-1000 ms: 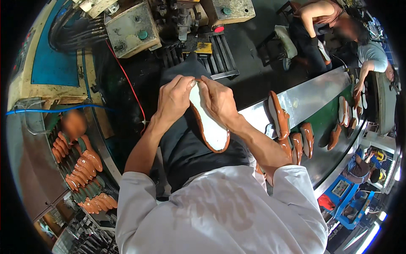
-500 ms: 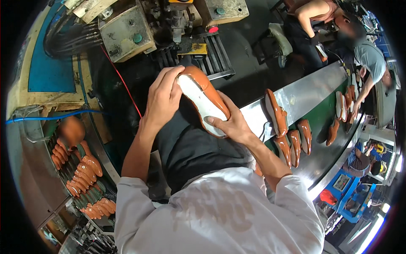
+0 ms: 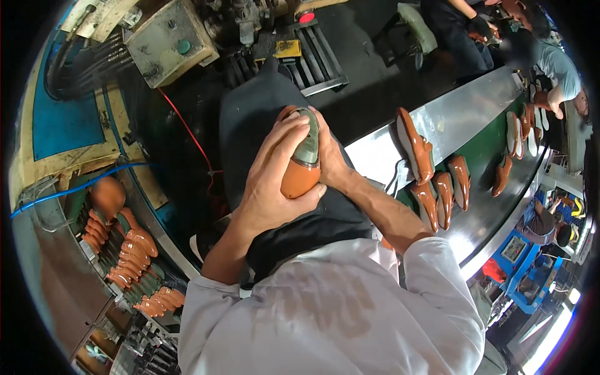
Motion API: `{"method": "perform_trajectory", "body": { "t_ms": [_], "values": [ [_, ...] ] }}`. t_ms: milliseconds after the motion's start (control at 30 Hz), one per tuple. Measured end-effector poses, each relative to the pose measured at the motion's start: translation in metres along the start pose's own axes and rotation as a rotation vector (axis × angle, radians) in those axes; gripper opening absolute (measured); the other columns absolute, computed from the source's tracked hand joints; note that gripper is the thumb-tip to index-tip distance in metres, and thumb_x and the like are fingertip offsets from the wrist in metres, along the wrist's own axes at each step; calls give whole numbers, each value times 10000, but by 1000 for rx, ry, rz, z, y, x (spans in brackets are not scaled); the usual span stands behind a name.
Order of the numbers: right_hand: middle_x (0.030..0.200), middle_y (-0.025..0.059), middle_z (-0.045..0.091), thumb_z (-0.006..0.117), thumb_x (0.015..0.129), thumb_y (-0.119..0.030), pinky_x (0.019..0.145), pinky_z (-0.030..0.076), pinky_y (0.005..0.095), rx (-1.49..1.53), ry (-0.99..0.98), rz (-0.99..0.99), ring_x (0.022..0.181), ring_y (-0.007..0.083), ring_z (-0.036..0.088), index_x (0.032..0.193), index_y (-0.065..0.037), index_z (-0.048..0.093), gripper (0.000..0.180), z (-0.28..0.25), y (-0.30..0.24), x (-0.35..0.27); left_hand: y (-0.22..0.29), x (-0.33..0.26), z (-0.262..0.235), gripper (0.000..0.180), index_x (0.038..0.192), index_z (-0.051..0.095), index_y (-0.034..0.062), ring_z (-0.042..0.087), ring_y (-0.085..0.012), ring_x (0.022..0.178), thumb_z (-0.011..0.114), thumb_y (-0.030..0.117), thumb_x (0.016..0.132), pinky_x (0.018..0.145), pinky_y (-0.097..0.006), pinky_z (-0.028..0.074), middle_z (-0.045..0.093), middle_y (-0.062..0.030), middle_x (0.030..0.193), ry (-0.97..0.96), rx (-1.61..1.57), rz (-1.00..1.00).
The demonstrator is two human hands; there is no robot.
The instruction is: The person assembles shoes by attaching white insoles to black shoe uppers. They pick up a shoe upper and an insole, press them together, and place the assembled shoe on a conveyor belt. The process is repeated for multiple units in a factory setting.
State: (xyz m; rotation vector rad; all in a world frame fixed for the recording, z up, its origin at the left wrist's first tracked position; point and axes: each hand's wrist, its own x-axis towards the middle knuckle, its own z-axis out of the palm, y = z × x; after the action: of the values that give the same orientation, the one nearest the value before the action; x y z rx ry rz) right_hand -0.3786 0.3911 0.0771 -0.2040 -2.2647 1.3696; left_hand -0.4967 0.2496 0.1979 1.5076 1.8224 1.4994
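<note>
Both forearms rise from the lower edge, bare below white sleeves, elbows bent. The left hand (image 3: 275, 178) is curled closed, thumb wrapped across the front. The right hand (image 3: 331, 159) presses close against it, fingers cupped behind.

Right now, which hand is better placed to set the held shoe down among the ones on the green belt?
Probably the right hand. It cups the tan shoe on the side towards the green belt, where more tan shoes lie. The left hand wraps it from the far side.

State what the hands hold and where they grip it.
Both hands hold one brown shoe: left hand wraps its heel end, right hand cups its far side.
</note>
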Motion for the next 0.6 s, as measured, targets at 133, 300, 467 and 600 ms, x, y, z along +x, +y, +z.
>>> {"method": "perform_trajectory", "body": {
  "t_ms": [133,300,467,600],
  "values": [
    [1582,263,485,848,895,-136,1175,471,487,8,10,-3,1403,463,550,1641,24,183,1012,3,-3,3,0,-4,2,811,1432,538,-7,539,-413,1441,802,-17,665,1224,-504,418,579,-212,1480,55,-9,-20],
    [1571,272,495,830,888,-87,1173,469,497,2,-19,70,1402,473,545,1651,3,188,1001,0,-9,6,-4,-6,0,886,1483,500,7,488,-385,1492,811,-18,654,1235,-491,399,535,-194,1538,27,-22,-32],
    [1528,315,520,841,853,-155,1125,487,488,22,-365,331,1382,468,560,1681,-9,167,1077,-53,-52,54,-6,7,-33,1079,1635,366,39,413,-293,1539,923,69,712,1238,-437,382,430,-179,1643,63,-380,-157],
    [1507,350,510,907,808,-286,1135,474,504,75,-237,507,1407,479,532,1693,-17,182,1176,-69,-82,52,-50,58,-42,691,1554,463,13,620,-247,1299,774,151,952,1092,-453,524,610,-149,1430,295,-380,-475]
  ]
}}
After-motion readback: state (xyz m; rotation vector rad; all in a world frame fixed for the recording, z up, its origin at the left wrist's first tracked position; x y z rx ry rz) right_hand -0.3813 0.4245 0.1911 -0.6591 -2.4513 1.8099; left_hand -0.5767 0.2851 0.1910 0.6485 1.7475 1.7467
